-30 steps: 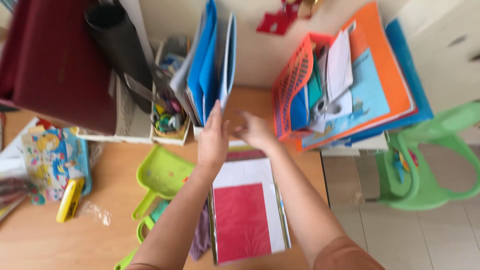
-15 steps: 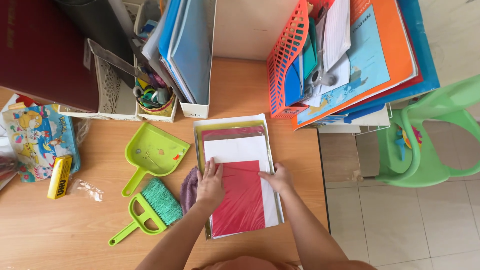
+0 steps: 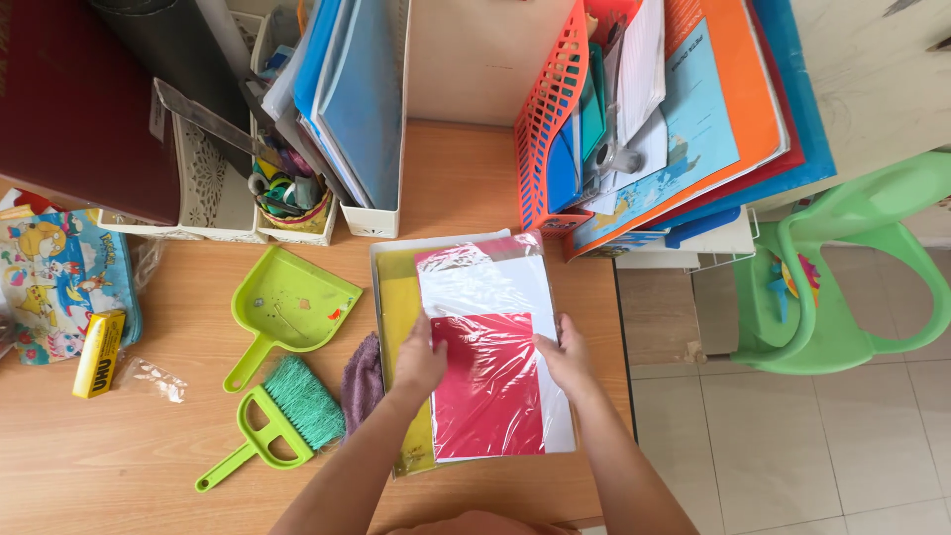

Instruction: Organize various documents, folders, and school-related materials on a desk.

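Observation:
A clear plastic sleeve (image 3: 490,342) with white and red paper sheets inside is lifted a little off the stack on the wooden desk (image 3: 119,456). My left hand (image 3: 420,359) grips its left edge and my right hand (image 3: 567,359) grips its right edge. Under it lies a yellow sheet (image 3: 401,307) on a pale tray or folder (image 3: 381,248).
A green dustpan (image 3: 285,307), a green hand brush (image 3: 282,411) and a purple cloth (image 3: 363,374) lie left of the stack. Blue folders in a white file box (image 3: 362,109) and an orange basket (image 3: 545,139) stand behind. A green plastic chair (image 3: 842,287) is on the right.
My hands came back from the file box to the paper stack, took the plastic sleeve by both edges and raised it, which uncovered the yellow sheet beneath.

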